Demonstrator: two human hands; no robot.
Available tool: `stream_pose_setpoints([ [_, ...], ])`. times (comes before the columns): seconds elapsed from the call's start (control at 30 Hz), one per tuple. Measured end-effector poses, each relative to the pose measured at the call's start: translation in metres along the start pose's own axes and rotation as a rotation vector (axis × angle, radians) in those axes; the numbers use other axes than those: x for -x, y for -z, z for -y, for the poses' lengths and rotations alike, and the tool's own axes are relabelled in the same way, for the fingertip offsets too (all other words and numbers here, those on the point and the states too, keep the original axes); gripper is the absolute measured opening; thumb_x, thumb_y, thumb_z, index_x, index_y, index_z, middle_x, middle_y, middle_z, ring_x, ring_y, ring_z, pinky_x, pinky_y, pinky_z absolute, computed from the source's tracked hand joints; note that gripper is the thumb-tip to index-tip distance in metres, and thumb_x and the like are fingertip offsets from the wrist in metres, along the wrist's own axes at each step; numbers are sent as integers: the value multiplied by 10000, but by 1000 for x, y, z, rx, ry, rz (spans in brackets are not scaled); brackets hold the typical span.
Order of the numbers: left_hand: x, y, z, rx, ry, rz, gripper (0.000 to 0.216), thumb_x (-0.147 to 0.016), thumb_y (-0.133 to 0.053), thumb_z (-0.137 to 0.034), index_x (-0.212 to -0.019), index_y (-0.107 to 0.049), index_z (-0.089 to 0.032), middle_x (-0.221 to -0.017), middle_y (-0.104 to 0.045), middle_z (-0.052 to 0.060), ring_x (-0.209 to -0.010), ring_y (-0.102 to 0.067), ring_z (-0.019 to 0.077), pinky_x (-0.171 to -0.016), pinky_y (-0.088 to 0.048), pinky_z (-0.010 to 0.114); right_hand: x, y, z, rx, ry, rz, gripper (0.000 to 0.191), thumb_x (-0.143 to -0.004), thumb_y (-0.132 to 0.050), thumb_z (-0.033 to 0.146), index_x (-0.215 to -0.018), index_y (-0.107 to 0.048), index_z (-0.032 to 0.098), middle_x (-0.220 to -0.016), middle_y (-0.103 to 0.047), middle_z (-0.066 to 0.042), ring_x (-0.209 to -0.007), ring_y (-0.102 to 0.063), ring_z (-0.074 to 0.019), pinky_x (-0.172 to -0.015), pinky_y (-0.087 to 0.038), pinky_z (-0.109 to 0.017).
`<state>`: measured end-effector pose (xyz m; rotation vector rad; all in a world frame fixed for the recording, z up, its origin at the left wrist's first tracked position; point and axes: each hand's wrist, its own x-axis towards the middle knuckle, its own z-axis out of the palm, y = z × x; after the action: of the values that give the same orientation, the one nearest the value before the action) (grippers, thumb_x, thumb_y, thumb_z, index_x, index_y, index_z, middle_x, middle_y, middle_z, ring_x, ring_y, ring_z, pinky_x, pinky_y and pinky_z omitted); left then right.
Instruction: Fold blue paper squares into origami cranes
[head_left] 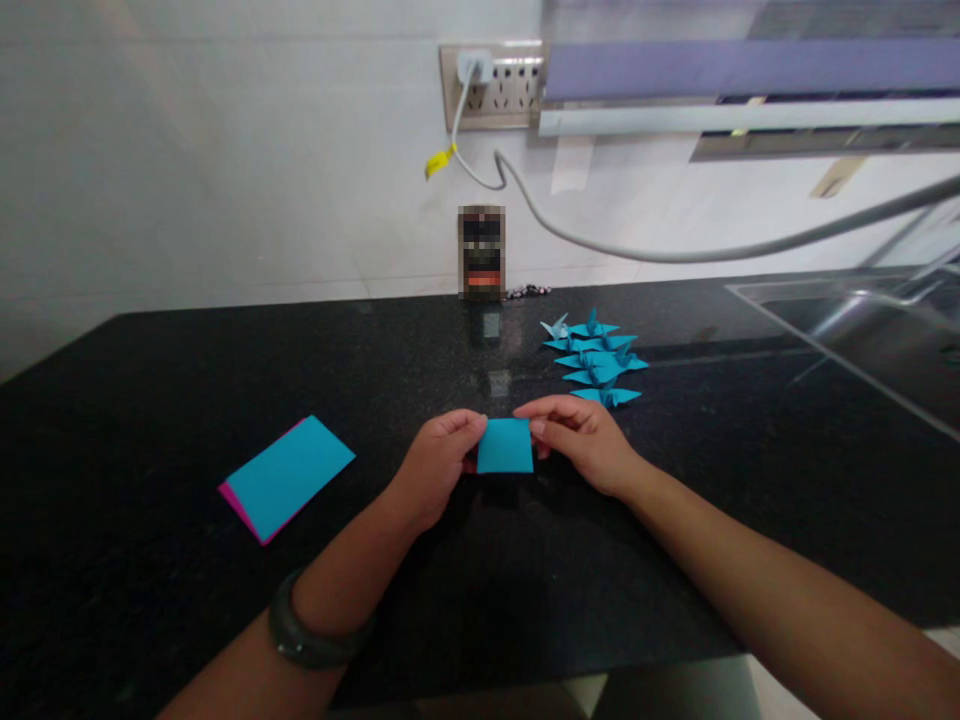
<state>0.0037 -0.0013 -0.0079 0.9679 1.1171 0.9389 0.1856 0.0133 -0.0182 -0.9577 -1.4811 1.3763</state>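
A small folded square of blue paper (505, 446) is held between my two hands, just above the dark counter. My left hand (442, 460) pinches its left edge, thumb on top. At its right edge, the thumb and fingers of my right hand (581, 437) grip the upper corner. The fingertips under the paper are mostly hidden. Beyond my right hand stand several folded blue paper cranes (600, 362) in a tight group, one of them paler. To the left lies a stack of paper (291, 478), blue on top with pink showing at its edges.
The black counter (135, 420) reaches back to a tiled wall. A phone-like object (481, 255), blurred out, leans there beside a beaded strand (529, 291). A grey cable (637, 253) runs from the wall socket (495, 88) to the right. A sink (885, 330) lies at far right.
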Motion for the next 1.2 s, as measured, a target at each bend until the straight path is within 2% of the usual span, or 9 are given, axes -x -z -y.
stream_pose_setpoints([
  [0.23,-2,3,4,55,30,74,263,-743,-596,-394,-684,-516,-151,-600,-500,-25,-556,-474,98,-549,-402,230,0,-2,-2,-111,-23,24,203,-716,-638,266,-888,-676,166,-569,-576,27,-493,-497,-75,-510,-398,-219],
  [0.43,-3,4,4,50,33,60,254,-734,-605,-384,-681,-525,-148,-595,-496,-28,-549,-473,97,-545,-403,231,-1,-1,-1,-82,-65,-1,221,-659,-660,217,-871,-674,157,-521,-564,44,-477,-498,-71,-500,-395,-208],
  [0.67,-2,3,2,38,30,34,259,-727,-608,-388,-675,-527,-146,-595,-499,-25,-552,-476,100,-542,-404,234,0,-1,0,-103,-68,30,230,-699,-639,254,-902,-675,151,-575,-597,22,-503,-518,-80,-527,-420,-230],
  [1.2,-3,4,4,10,24,52,250,-742,-594,-384,-673,-524,-154,-595,-499,-31,-557,-472,101,-568,-408,245,0,-1,-1,-66,-61,37,236,-698,-633,255,-906,-663,149,-543,-559,33,-498,-502,-81,-520,-413,-225],
])
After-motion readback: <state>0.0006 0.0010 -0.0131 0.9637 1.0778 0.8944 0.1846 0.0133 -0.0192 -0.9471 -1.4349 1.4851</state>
